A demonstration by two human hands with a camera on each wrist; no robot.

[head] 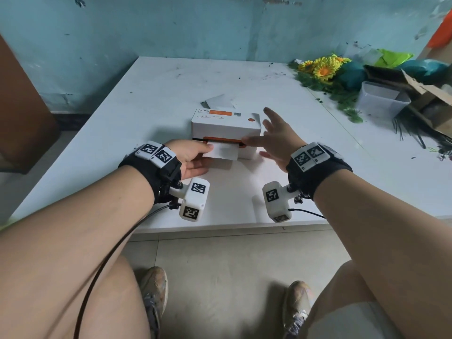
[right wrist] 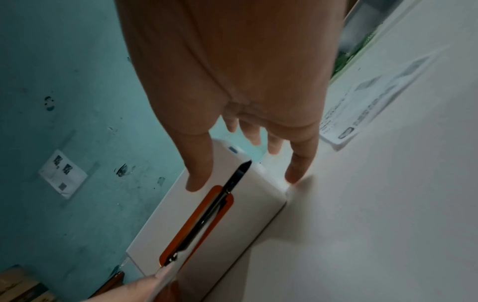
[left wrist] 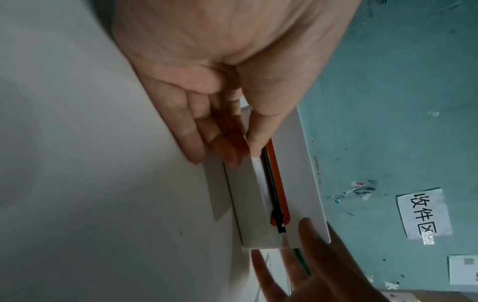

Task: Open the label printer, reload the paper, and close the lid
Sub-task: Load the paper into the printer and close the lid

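The label printer [head: 226, 129] stands near the middle of the white table [head: 151, 94], lid down, w/ its orange slot facing the person. A strip of white paper [head: 223, 150] comes out of this slot toward the near side. The left hand [head: 193, 159] pinches the left edge of the paper between thumb and the other fingers, probably to keep it straight and tight in the slot. The right hand [head: 275, 137] is at the right end of the printer, fingers spread and straight, thumb tip near the right end of the slot; it grips nothing. I think it is there to steady the body or to reach the lid release, but I cannot tell which. Behind the printer, on the far side, lie some loose white sheets [head: 219, 101]. Far right are yellow plastic flowers [head: 322, 67] and a cardboard box [head: 430, 99], not part of the job.
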